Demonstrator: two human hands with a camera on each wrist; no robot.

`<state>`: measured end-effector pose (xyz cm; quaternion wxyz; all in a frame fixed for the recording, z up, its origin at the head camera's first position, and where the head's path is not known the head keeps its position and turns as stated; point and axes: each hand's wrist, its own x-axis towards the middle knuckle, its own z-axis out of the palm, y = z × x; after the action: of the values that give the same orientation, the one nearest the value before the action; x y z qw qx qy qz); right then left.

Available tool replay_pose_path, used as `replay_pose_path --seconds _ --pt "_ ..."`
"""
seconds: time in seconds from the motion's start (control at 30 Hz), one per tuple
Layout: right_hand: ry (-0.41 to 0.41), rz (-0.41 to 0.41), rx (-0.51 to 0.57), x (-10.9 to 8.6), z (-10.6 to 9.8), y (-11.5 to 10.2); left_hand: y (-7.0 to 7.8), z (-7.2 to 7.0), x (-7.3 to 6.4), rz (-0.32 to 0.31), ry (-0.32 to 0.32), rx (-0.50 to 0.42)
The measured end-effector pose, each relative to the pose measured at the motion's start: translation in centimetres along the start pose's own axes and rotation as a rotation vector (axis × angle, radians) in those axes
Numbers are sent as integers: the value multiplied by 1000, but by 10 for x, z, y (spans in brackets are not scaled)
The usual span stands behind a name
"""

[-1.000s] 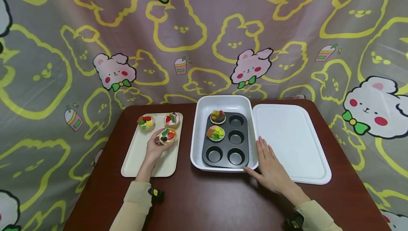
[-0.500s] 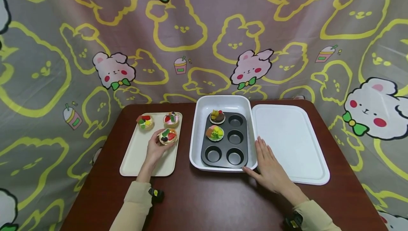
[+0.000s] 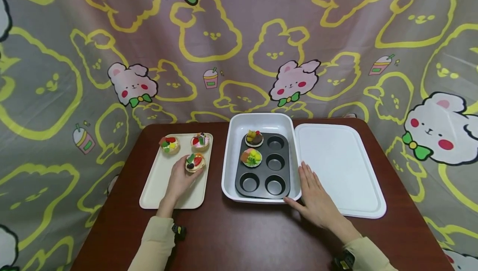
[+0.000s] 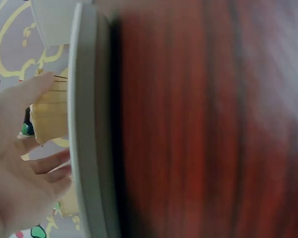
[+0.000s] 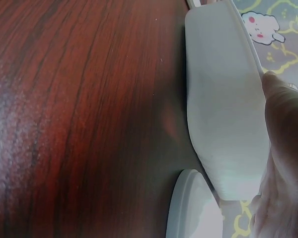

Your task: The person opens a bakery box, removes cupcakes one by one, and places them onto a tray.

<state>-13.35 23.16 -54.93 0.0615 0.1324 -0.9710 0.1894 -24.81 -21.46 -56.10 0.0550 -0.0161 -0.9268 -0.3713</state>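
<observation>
My left hand (image 3: 181,181) holds a toy fruit tart (image 3: 195,162) with red, green and dark toppings, thumb and fingers around its sides, close over the cream tray (image 3: 160,192). In the left wrist view the ridged yellow side of the fruit tart (image 4: 50,111) shows between thumb and fingers. Two more tarts sit at the tray's back, one left (image 3: 169,145) and one right (image 3: 200,141). My right hand (image 3: 317,200) lies with straight fingers along the white basin's near right corner. Inside the basin (image 3: 228,150) is a dark muffin pan (image 3: 263,171).
Two tarts, one brown (image 3: 254,138) and one with yellow and green toppings (image 3: 251,157), fill the pan's back and middle left cups. A white flat lid or board (image 3: 340,167) lies right of the basin on the brown table (image 3: 242,238). A patterned curtain (image 3: 239,67) stands behind.
My left hand, with the fruit tart still held, has shifted very slightly toward me, its wrist a little to the left. The right hand has stayed at the basin.
</observation>
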Motion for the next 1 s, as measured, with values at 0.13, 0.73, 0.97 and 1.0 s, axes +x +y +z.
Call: replay_pose_path --seconds 0.13,0.73,0.97,1.0 --pt "-6 10 -1 -1 -1 1 2 -2 -3 37 0 201" --pt "10 4 5 -2 0 -1 41 -20 -2 174 8 411" --pt "30 -3 -8 -3 3 0 90 0 15 263 -52 351" --pt "35 -7 -15 -3 3 0 97 4 19 269 -68 350"
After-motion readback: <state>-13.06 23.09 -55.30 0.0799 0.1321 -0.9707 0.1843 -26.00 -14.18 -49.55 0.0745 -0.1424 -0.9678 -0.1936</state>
